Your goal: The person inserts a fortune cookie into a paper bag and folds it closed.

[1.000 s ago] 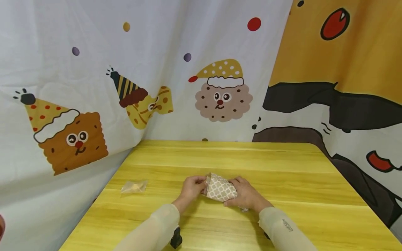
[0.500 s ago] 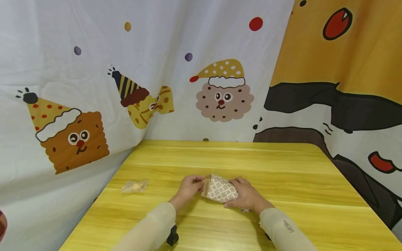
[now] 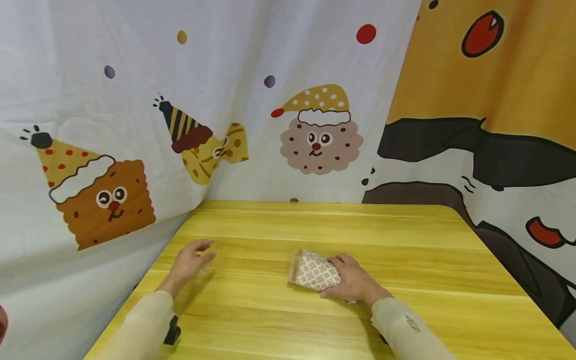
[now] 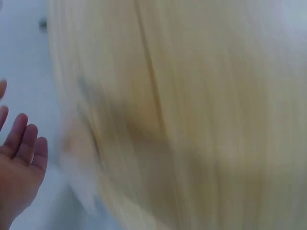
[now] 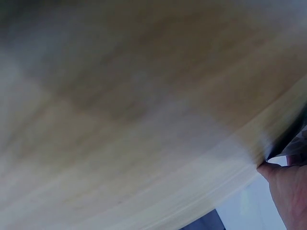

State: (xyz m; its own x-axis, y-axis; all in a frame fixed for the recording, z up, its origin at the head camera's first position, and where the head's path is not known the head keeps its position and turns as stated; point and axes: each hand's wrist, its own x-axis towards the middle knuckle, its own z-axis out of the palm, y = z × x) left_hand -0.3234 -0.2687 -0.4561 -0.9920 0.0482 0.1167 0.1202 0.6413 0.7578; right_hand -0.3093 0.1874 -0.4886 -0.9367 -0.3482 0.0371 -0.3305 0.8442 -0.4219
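My right hand grips the closed-looking right end of a brown paper bag with a white lattice pattern, lying in the middle of the table. The bag's plain brown mouth points left. In the right wrist view, that hand shows at the right edge, beside a dark part of what it holds. My left hand reaches over the table's left side, thumb and fingers apart. Beneath it a small clear packet peeks out, mostly hidden. Relaxed fingers of the left hand appear in the left wrist view, where the packet is blurred.
The yellow wood-grain table has its far edge against a white curtain printed with cartoon biscuits. More curtain hangs along the left and right sides. A dark strapped device sits under the left wrist.
My left hand has left the bag's mouth and moved left, over the clear packet. The right hand and the bag have stayed in place.
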